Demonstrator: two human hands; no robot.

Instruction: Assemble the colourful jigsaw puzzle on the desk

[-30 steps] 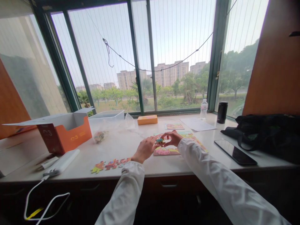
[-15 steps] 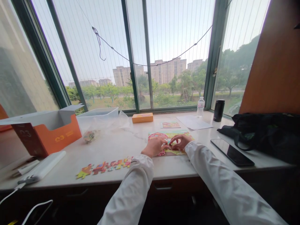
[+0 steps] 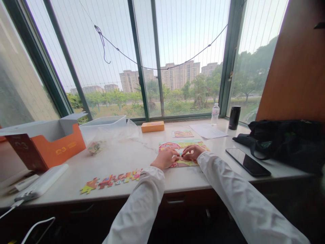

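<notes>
A colourful jigsaw puzzle (image 3: pixel 169 145) with a red barn picture lies flat on the table. Over its middle, my left hand (image 3: pixel 164 158) has its fingers bent and drawn together around a small puzzle piece, mostly hidden by the fingers. From the other side my right hand (image 3: pixel 192 152) pinches at the same spot, its fingertips almost meeting the left ones. Left of my left forearm, several loose puzzle pieces (image 3: pixel 105 182) lie in a row. Behind the puzzle rests a small picture card (image 3: pixel 182 133) with a similar bright print.
An orange box (image 3: pixel 67 144), a clear plastic bin (image 3: pixel 104 122) and a plastic bag (image 3: pixel 98 147) stand left. Behind are a small orange box (image 3: pixel 152 126), paper (image 3: pixel 207 131), a bottle (image 3: pixel 215 114) and a black can (image 3: pixel 234 118). A phone (image 3: pixel 247 162) and black bag (image 3: pixel 281 142) lie right.
The view has shifted slightly. Both hands stay at the same spot on the puzzle, with the right fingers a little lower and flatter. The loose pieces lie as before.
</notes>
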